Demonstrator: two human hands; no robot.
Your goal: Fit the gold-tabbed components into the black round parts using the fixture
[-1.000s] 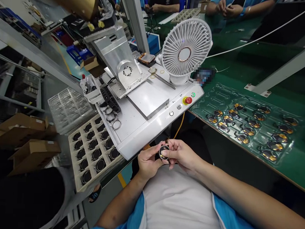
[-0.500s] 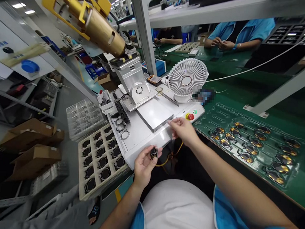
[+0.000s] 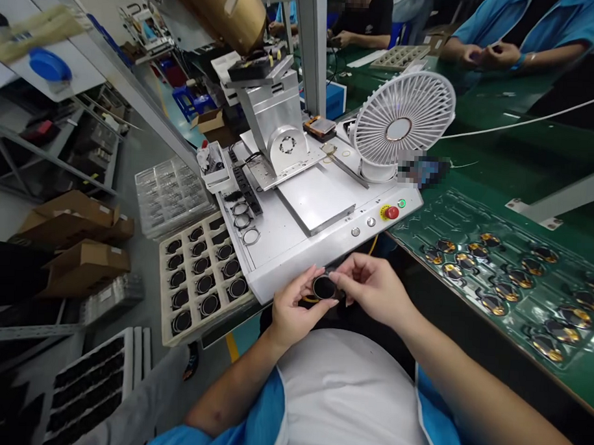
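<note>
round black part held just in front of the white machine base, above the lap | left hand pinches its left edge, right hand grips its right side | right hand has come back from the machine's front edge | part's face detail too small to read

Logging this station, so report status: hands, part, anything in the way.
Left hand and right hand both pinch the round black part. Part held over the lap, just off the white machine base. Nothing between hands and part.
</note>
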